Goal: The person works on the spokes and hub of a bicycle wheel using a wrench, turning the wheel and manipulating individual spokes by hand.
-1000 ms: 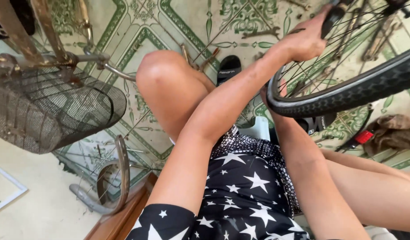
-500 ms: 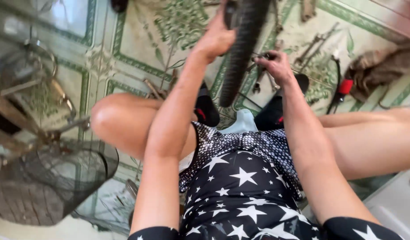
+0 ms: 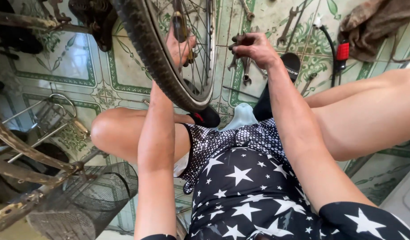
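Swung leftward since the earlier frame, the bicycle wheel now stands upright between the knees. Left hand reaches through its spokes, grip unclear; right hand is clamped on a wrench.

Both bare forearms extend forward and away from the torso, roughly parallel, left arm nearer the left edge of view, right arm running diagonally from lower right toward upper centre. Left hand raised, partly hidden behind spokes; fingers curled closed around a dark narrow part, thumb side toward the camera. Left wrist straight, in line with the forearm. Right hand at about the same height, well apart from the left; back of hand up, fingers bent inward in a closed pinch, skin darkened with grime. Right wrist slightly flexed downward. Elbows bent slightly; both bare knees spread wide.
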